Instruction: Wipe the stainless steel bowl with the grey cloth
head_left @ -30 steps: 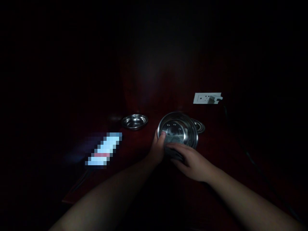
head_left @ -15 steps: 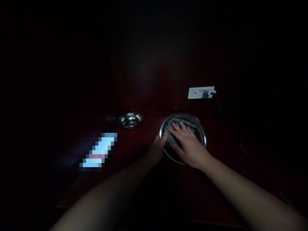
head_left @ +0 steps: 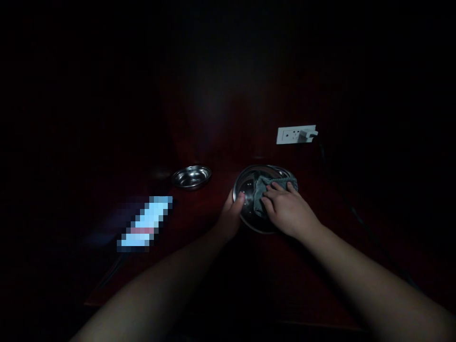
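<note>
A shiny metal bowl (head_left: 248,183) is tilted above or on the dark red table, its inside facing me. My left hand (head_left: 231,216) grips its left rim, the thumb over the edge on the inside and the other fingers hidden behind. Inside the bowl, toward its right side, lies a grey-green cloth (head_left: 261,194). My right hand (head_left: 288,209) presses on this cloth with bent fingers, and part of the cloth sticks out over the bowl's right rim.
A smaller shallow metal bowl (head_left: 192,177) stands to the left on the table (head_left: 199,213). Nearer left lies a lit, pixelated phone-like screen (head_left: 146,223). A white wall socket (head_left: 295,135) with a plugged-in adapter is at the back right, its dark cable running down. The surroundings are very dark.
My right hand and the cloth have slid right across the bowl's inside, baring its left part. My right fingers are more bent. The left hand keeps its hold on the rim.
</note>
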